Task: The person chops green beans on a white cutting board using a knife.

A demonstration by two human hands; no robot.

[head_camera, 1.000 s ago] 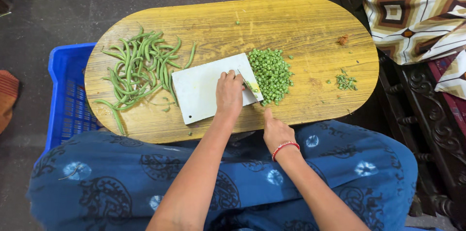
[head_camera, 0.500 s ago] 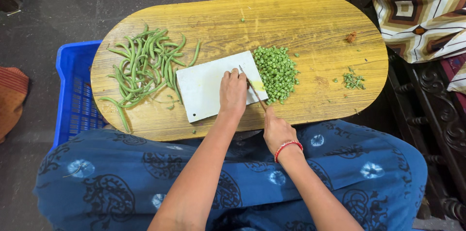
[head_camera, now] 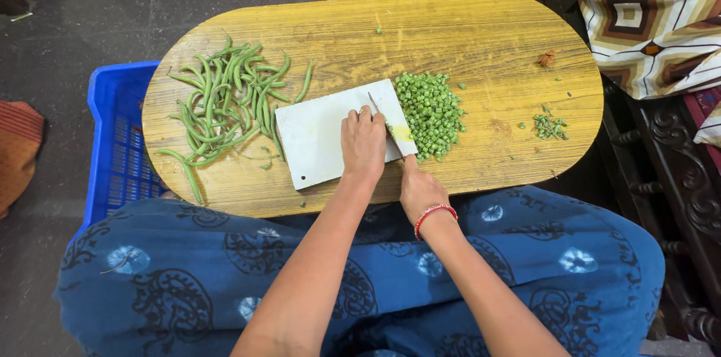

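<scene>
My left hand [head_camera: 363, 145] presses flat on the white cutting board [head_camera: 323, 139] atop the oval wooden table [head_camera: 481, 34]. My right hand [head_camera: 420, 190] grips a knife [head_camera: 381, 118], its blade beside the chopped green beans [head_camera: 429, 111]; whole green beans [head_camera: 225, 105] lie left.

Both forearms are extending forward from the lap toward the white cutting board [head_camera: 330, 135], bare to the elbow. The left hand [head_camera: 363, 145] is lying palm down on the right part of the board, fingers curled together and pointing away from the body, knuckles raised, wrist straight. The right hand [head_camera: 420, 192] is sitting just off the board's near right corner, closed in a grip, index finger stretching forward along what it is holding. The right wrist is wearing a red bangle [head_camera: 433, 214] and is bending slightly inward. The two hands are lying close beside each other, not touching.
</scene>
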